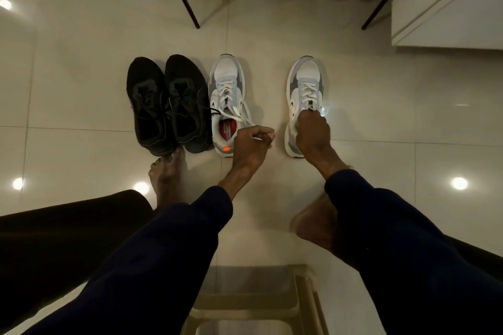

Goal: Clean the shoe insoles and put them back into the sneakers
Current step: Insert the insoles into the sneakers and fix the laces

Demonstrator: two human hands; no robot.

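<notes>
The red insole [228,129] inside one white-and-grey laced sneaker [227,81] bears white lettering, too small to read. A small dark curved logo [215,104] marks its side, likewise the matching sneaker [306,76].

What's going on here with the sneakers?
A person is working on the white pair on the tiled floor. The left grip pinches a lace of the left white sneaker, which has a red insole inside. The right grip holds the right white sneaker at its laces, near the opening. Neither grip touches the black sneakers alongside.
</notes>
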